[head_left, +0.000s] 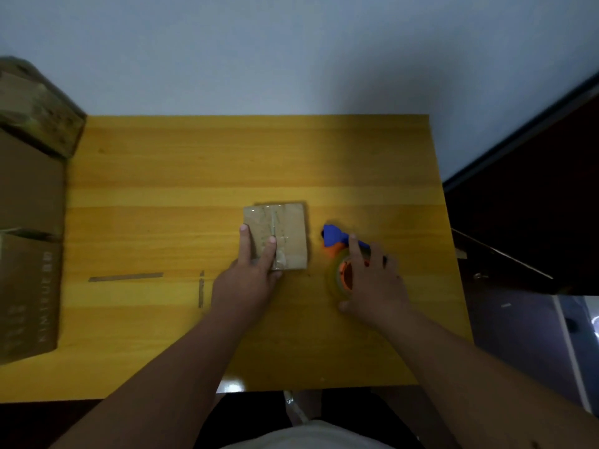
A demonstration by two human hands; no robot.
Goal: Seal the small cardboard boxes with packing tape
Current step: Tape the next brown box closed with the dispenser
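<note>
A: Surface first. Yellow wood-grain table point(194, 176), pushed against a pale wall point(291, 43). Dark furniture point(534, 196) stands off its right edge.

B: Large items?

A: A big cardboard carton point(29, 254) at the table's left edge, printed side facing the camera, with a smaller worn box point(35, 105) resting on top of it. Two thin strips point(126, 277) lie flat on the table, left of centre.

B: Task object?

A: The small cardboard box point(285, 234) sits flat near the table's middle, clear tape glinting along its top seam.

B: Grips?

A: Left hand point(249, 273): fingers straight, pressing down on the left part of the box top; nothing curled around it. Right hand point(376, 277): lies over the tape dispenser point(337, 251), just right of the box, index finger extended along the blue handle, thumb down beside the clear roll. Whether the remaining fingers close around the dispenser, cannot tell; they hide it.
</note>
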